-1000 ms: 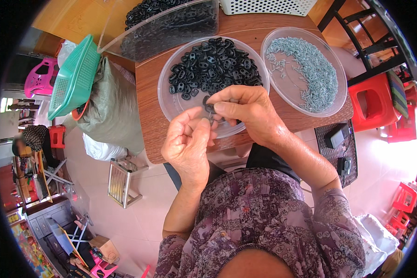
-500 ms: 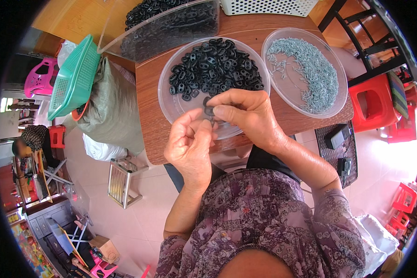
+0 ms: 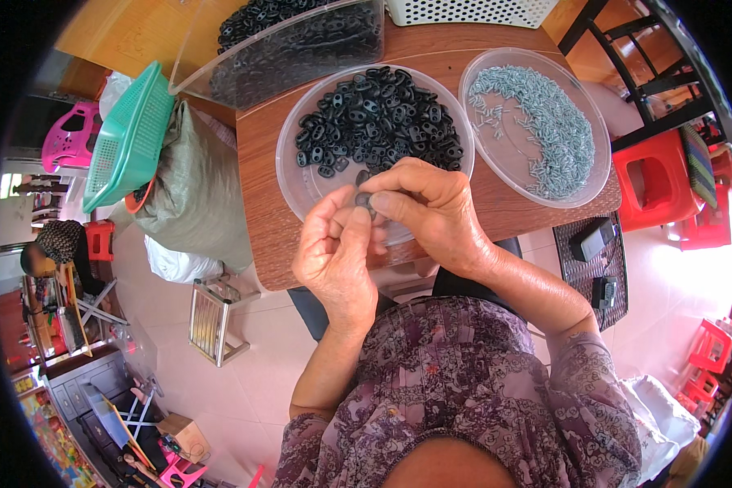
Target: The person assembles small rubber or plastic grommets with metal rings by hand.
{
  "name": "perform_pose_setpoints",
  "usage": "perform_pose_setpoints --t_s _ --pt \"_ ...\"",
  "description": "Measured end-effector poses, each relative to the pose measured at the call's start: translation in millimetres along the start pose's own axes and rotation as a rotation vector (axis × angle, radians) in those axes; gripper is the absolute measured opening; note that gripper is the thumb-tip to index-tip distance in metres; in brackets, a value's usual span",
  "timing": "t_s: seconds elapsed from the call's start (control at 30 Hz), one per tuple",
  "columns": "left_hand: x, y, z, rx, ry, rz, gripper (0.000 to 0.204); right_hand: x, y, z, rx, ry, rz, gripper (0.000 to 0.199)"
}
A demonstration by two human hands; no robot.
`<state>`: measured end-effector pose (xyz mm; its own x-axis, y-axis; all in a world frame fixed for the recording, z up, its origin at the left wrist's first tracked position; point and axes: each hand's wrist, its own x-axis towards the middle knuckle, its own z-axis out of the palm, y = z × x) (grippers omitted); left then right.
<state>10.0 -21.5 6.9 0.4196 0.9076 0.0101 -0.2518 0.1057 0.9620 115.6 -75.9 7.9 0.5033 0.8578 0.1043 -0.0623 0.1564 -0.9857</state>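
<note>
My left hand [image 3: 336,252] and my right hand [image 3: 431,213] meet over the near rim of a clear round tray [image 3: 297,175] that holds many small black plastic pieces [image 3: 378,122]. Both pinch one small black piece [image 3: 363,198] between thumbs and fingertips. To the right a second clear round tray [image 3: 602,167] holds a heap of small silvery screws [image 3: 545,134]. Both trays rest on a brown wooden table [image 3: 256,195].
A clear box of more black pieces [image 3: 301,45] and a white lattice basket [image 3: 472,10] stand at the table's far side. A green basket [image 3: 126,138] lies on a grey sack [image 3: 191,195] at left. Red stools [image 3: 651,183] are at right, and another person [image 3: 53,244] sits far left.
Both hands have stayed together over the tray's near rim, with only small shifts of the fingers around the black piece.
</note>
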Motion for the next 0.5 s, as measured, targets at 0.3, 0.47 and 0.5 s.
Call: perform_pose_setpoints --t_s 0.3,0.47,0.5 --pt "-1 -4 2 -0.048 -0.012 -0.022 0.025 -3 9 -1 -0.214 0.016 -0.114 0.01" --pt "-2 -2 4 -0.035 0.011 -0.039 0.022 -8 7 3 0.157 0.06 0.176 0.014" --pt "-2 -2 4 -0.032 0.018 -0.033 0.021 -7 12 0 -0.076 0.059 -0.001 0.016"
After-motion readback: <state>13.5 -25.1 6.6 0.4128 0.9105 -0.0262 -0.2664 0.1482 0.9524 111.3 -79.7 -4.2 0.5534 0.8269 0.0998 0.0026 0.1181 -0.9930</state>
